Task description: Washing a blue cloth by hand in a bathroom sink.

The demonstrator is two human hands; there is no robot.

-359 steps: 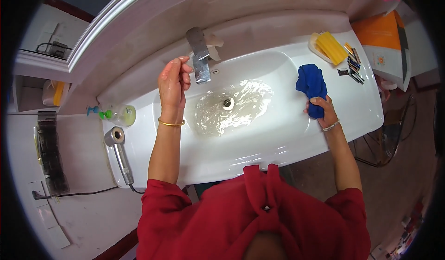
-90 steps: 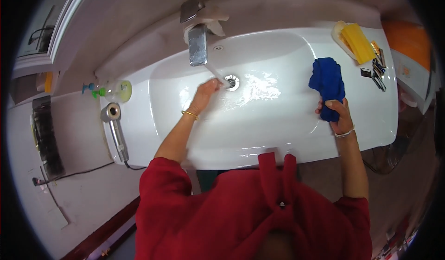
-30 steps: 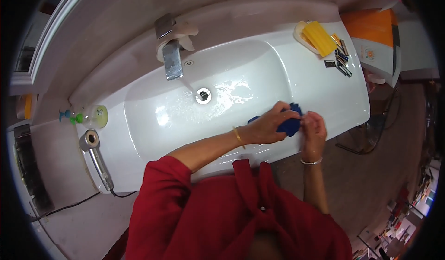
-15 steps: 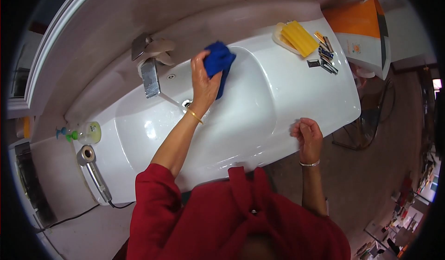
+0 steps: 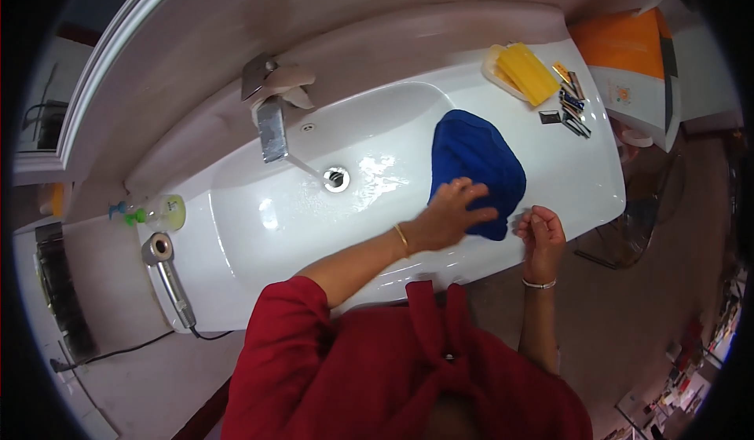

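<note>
Head view: left hand (image 5: 448, 218) spread on blue cloth (image 5: 479, 153), right hand (image 5: 543, 242) loosely curled, package (image 5: 631, 73) printed.

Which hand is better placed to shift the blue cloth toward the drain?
Probably the left hand: it is over the blue cloth, fingers spread, and nearer the drain. The right hand is off the cloth's right side, loosely curled, near the sink's front edge.

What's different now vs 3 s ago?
Left hand moved from beside the drain rightward onto the blue cloth. The cloth, then bunched in the right hand, now lies spread over the basin's right edge; the right hand let go and is beside it. Unchanged: tap running, hair dryer and pump bottle at left.
</note>
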